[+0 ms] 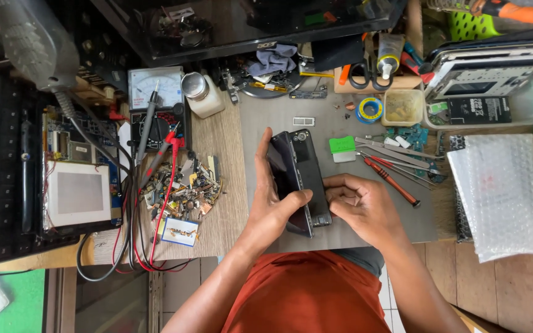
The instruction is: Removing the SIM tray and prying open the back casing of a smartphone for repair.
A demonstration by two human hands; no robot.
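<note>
The left hand (277, 206) wraps around a flat black shiny phone (299, 180). Its fingers reach up along the phone's left edge, and its thumb presses on the dark glass near the bottom. The right hand (360, 206) is curled up like a loose fist, and its fingertips push against the phone's lower right edge. The phone is a long thin rectangle, tipped up a bit on its side, just over the smooth grey mat (340, 132) on the worktop.

To the right of the hands lie thin metal tweezers (390, 147) and a red-handled screwdriver (393, 181). A small green plastic scraper (342, 148) sits near the top of the phone. Farther right is a sheet of bumpy clear bubble wrap (504, 191).

To the left is a messy pile of tiny metal bits (183, 188) on the wooden worktop (223, 142). Red and black wires (155, 185) run past it from a square meter with a dial (155, 108). A white round bottle (202, 94) stands beside the meter.
</note>
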